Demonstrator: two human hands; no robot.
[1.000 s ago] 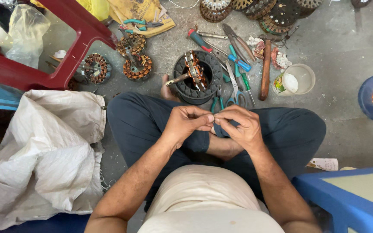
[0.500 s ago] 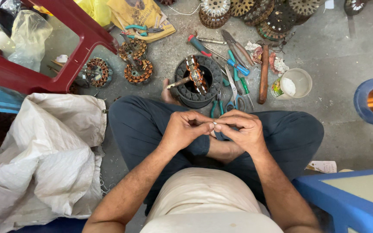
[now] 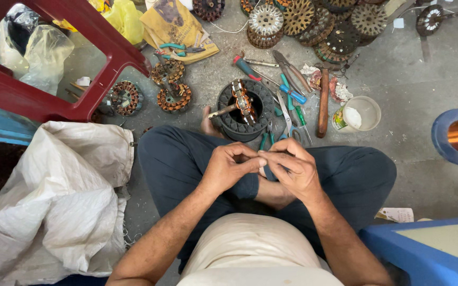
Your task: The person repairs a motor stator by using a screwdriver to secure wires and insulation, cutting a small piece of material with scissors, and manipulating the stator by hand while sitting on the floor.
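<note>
**Fine work pinched over a crowded floor**

The left hand (image 3: 229, 168) and right hand (image 3: 291, 168) meet fingertip to fingertip above the crossed legs in dark blue trousers (image 3: 178, 159). Both sets of fingers are curled in and pinched together at the meeting point, on something too small to make out; it may be a strand of thin wire, but I cannot tell. Whatever it is sits between the two thumbs, just above the lap.

The chief risk, as I judge it, is losing the grip: a piece this small, if it slips, would fall into the folds of the trousers or onto the grey concrete floor (image 3: 414, 69) and be hard to find among the clutter. A thin strand pulled too hard could also kink or snap.

Just beyond the shins stands the round black motor stator with copper windings and a protruding shaft (image 3: 242, 108), and beside it lie blue-handled pliers (image 3: 292, 90) and a brown wooden-handled tool (image 3: 323, 106) (all close to the feet). A careless shift of the legs could knock the stator over or press a foot onto a sharp tip.
</note>
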